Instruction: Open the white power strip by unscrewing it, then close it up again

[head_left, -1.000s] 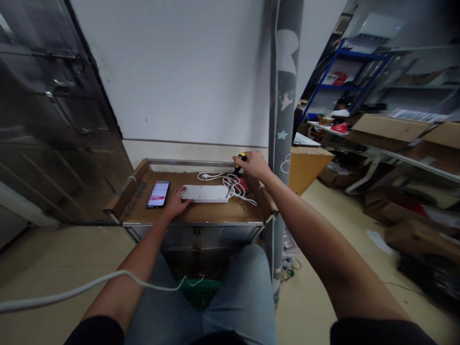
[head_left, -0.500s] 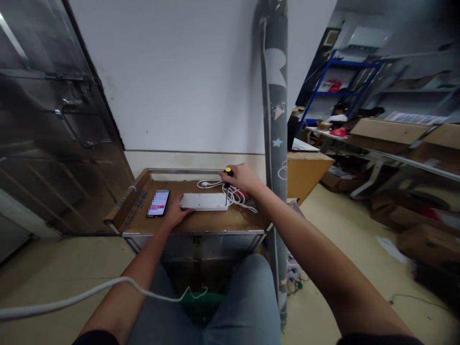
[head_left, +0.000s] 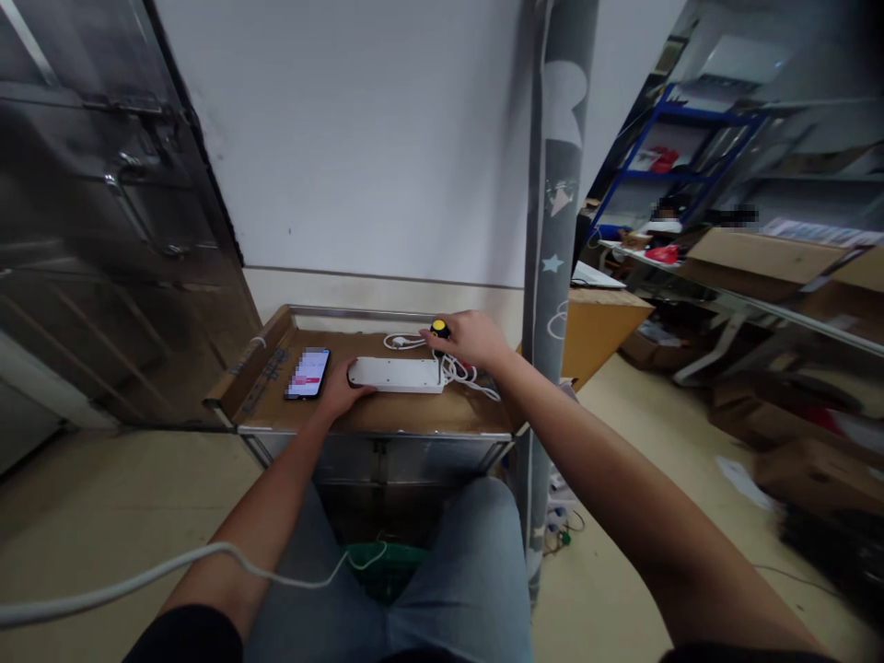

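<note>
power strip (head_left: 397, 374), screwdriver (head_left: 440, 328) in right hand (head_left: 475, 339)

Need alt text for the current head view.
Right hand grips a yellow-and-black tool handle near the right end of a long white rectangular case; left hand holds the case's left end. A lit black smartphone lies left on brown cardboard.
</note>
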Motion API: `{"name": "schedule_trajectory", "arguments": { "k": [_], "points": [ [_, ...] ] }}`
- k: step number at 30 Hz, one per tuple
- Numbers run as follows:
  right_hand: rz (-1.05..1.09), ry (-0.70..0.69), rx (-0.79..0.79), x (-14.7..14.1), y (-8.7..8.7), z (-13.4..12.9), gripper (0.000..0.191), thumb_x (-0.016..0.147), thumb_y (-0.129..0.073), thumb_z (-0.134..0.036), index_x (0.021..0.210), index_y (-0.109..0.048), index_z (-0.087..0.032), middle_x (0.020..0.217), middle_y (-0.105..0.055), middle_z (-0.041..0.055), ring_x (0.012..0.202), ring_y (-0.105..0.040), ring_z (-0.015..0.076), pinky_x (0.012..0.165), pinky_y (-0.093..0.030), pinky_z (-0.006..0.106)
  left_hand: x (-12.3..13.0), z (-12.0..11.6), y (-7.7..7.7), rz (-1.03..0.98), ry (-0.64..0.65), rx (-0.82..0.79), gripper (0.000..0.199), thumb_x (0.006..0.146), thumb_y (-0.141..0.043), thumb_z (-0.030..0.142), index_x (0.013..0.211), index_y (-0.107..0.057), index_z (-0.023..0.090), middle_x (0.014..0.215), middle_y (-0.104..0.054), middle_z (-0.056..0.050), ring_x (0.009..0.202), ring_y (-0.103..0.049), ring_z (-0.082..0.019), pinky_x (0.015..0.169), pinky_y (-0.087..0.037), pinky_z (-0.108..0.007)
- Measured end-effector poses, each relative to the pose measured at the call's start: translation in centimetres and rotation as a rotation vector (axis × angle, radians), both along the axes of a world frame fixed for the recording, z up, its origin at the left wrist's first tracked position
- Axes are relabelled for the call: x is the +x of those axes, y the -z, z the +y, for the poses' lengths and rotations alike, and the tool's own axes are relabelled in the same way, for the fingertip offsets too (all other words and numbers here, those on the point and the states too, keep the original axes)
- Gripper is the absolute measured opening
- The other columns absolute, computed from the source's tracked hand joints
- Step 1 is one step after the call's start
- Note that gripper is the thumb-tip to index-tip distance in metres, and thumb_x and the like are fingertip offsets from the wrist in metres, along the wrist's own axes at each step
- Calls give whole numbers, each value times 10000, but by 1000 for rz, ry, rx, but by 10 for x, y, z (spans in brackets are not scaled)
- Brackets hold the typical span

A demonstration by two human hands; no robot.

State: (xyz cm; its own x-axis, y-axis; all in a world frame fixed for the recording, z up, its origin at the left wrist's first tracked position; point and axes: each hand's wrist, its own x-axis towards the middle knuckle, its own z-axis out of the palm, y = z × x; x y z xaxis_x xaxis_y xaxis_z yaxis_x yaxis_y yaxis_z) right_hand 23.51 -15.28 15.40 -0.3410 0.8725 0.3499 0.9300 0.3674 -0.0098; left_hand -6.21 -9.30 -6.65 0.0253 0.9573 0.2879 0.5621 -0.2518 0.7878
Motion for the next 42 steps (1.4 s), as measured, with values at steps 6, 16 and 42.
{"name": "schedule_trajectory", "arguments": {
  "k": [6,16,42],
  "points": [
    [-42,-59,5,-9,-4,-13,500,1026,-491,-615,917,-745,-199,865,-771,90,727,-601,182,655,-190,317,-1,0,-1,16,-5,6,856,696,-940,439,1422,-580,161,1494,-619,-202,1419,-586,-378,1242,-432,-515],
    [88,-78,19,-8,9,-16,508,978,-533,-643,817,-696,-190,752,-695,73,673,-516,163,658,-181,325,-2,3,8,100,66,66,778,793,-854,443,1459,-546,184,1572,-545,-177,1488,-518,-349,1302,-364,-526],
    [1245,-42,449,-33,85,60,547,1064,-220,-675,1070,-546,-236,764,-478,-19,708,-530,160,756,-459,302,6,-8,1,237,35,73,858,849,-831,491,1537,-469,128,1546,-488,-214,1467,-524,-361,1301,-380,-498]
  ]
}}
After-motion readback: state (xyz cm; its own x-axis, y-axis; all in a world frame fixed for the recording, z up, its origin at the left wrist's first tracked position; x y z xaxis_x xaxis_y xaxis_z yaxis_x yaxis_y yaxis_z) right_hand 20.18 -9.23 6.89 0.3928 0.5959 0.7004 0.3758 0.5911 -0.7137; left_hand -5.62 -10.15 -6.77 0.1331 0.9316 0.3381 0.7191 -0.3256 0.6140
